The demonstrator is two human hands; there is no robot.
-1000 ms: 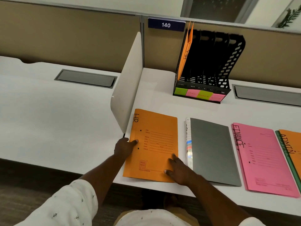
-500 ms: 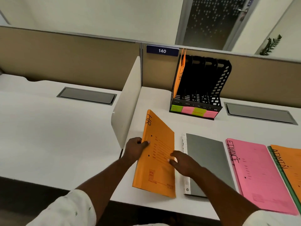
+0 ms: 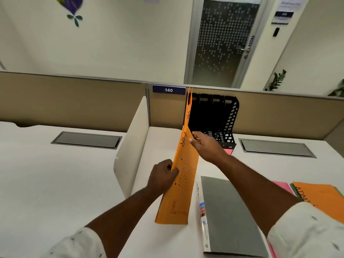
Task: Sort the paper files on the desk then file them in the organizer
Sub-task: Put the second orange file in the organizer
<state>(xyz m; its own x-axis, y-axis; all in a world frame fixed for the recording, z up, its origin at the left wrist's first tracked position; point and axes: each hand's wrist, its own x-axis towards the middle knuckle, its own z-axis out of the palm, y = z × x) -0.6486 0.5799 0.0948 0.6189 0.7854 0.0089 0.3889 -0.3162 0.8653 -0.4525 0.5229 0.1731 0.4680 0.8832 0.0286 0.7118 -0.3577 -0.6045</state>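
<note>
Head view: you hold an orange folder marked HR (image 3: 183, 183) up on its edge over the white desk (image 3: 55, 183). Your left hand (image 3: 163, 175) grips its left side, with the fingers curled round the edge and the thumb on the front. Your right hand (image 3: 206, 146) pinches the folder near its top, with the thumb on the front. The top of the folder points at the black organizer (image 3: 214, 116), which stands at the back of the desk. It is close to the slot on the far left. Another orange folder (image 3: 189, 108) stands upright in that slot. The other slots look dark, and you cannot tell what is in them. A grey folder (image 3: 229, 215) lies flat on the desk, just to the right of the one you hold. Under your right arm, a pink folder (image 3: 281, 185) peeks out. Beside it lies an orange folder marked ADM (image 3: 323, 200). A white divider (image 3: 134, 142) stands to the left of your hands.
</note>
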